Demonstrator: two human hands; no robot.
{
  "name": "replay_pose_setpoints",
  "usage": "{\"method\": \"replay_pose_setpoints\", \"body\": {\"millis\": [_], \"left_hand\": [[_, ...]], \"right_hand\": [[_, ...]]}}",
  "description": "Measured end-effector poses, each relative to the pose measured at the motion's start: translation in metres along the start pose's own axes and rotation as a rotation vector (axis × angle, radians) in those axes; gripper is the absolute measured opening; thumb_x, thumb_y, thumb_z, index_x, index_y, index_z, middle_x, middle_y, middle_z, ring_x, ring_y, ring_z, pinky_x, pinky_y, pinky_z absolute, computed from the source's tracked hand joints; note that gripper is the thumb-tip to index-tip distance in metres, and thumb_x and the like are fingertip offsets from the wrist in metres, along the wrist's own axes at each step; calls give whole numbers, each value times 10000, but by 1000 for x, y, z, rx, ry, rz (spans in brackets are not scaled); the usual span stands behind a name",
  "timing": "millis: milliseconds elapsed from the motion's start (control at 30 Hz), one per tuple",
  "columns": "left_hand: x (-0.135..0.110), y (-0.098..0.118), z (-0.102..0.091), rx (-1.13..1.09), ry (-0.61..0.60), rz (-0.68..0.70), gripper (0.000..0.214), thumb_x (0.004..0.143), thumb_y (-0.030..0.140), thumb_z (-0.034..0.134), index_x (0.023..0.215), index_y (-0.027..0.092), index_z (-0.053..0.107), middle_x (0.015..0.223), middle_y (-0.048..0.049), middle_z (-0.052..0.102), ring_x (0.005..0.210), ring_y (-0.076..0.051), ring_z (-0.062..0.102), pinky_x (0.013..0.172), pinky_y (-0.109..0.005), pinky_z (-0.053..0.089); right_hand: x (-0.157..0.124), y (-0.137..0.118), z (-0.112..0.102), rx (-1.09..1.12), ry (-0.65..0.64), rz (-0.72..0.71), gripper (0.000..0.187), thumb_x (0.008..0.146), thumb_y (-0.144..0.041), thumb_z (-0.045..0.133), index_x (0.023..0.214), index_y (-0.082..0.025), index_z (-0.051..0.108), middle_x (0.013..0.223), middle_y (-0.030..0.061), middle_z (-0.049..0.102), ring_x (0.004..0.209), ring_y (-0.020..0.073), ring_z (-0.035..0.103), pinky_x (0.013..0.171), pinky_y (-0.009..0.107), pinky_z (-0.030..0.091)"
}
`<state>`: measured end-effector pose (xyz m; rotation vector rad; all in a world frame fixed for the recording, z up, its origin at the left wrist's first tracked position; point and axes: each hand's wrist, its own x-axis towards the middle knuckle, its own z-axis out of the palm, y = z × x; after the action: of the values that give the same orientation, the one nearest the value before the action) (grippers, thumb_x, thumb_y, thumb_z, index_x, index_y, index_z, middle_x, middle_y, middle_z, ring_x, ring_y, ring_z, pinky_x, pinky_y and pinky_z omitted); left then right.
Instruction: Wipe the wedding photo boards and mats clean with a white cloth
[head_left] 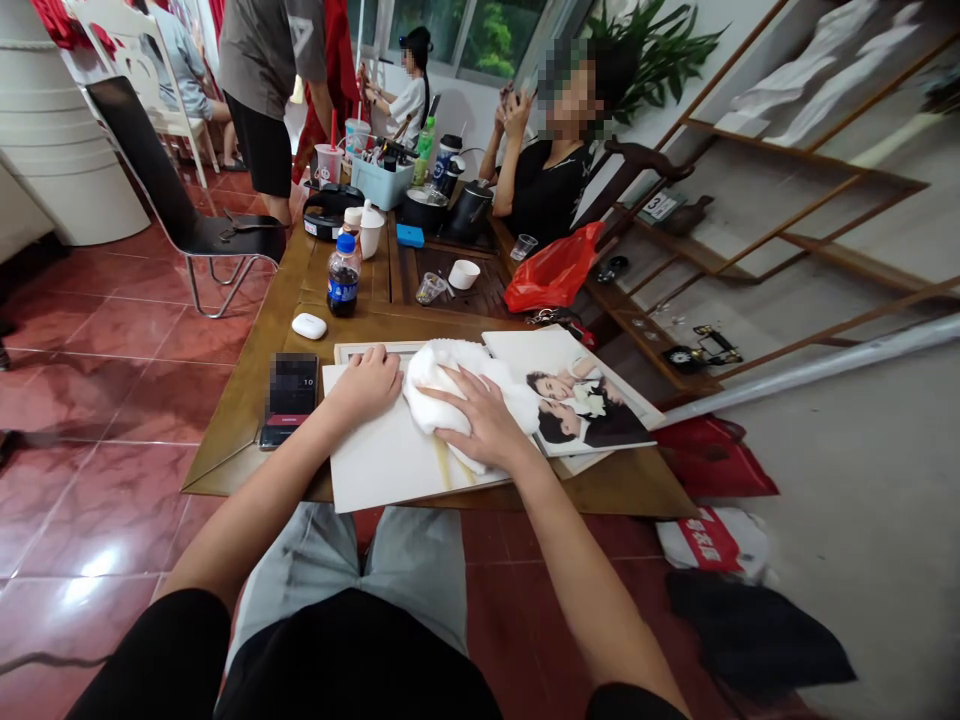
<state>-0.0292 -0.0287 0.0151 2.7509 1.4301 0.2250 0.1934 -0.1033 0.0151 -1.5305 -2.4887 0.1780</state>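
White cloth (442,385) lies bunched on a pale board (382,460) at the near edge of the wooden table (240,400). The right hand (480,425) presses flat on it, fingers spread, gripping nothing. At nine o'clock of the cloth the left hand (367,385) rests on the board, curled into a loose fist. A wedding photo (577,390) lies at three o'clock, a phone (291,395) further out at nine.

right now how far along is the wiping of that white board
Done: cannot tell which parts are wiped. In hand: right hand presses the cloth on the board, left hand rests at its top edge. Left: yellowish marks below the cloth; the photo alongside has no hand on it.
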Motion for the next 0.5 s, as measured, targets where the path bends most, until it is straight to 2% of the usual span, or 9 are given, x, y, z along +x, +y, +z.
{"method": "replay_pose_setpoints", "body": {"millis": [167,333,500], "left_hand": [[0,0,-1,-2,-4,-10,421,1071,284,272,1257,77,588,1276,-222,605,1180,-338,580,1003,-483,451],[0,0,-1,-19,20,-38,368,1059,290,325,1173,104,621,1235,-213,628,1154,-335,603,1001,-486,466],[1,-1,-2,-25,1,-34,374,1057,298,327,1168,104,627,1179,-196,659,1130,-326,630,1018,-478,469]], "right_hand": [[-36,-11,2,-5,13,-35,638,917,-566,606,1519,-373,526,1658,88,386,1515,417,319,1191,674,244],[-78,-24,7,-41,39,-66,686,874,-573,635,1524,-391,515,1651,89,383,1490,432,346,1181,687,249],[-92,-30,8,-59,66,-55,686,867,-528,642,1526,-393,507,1646,92,381,1481,430,360,1178,683,256]]}}
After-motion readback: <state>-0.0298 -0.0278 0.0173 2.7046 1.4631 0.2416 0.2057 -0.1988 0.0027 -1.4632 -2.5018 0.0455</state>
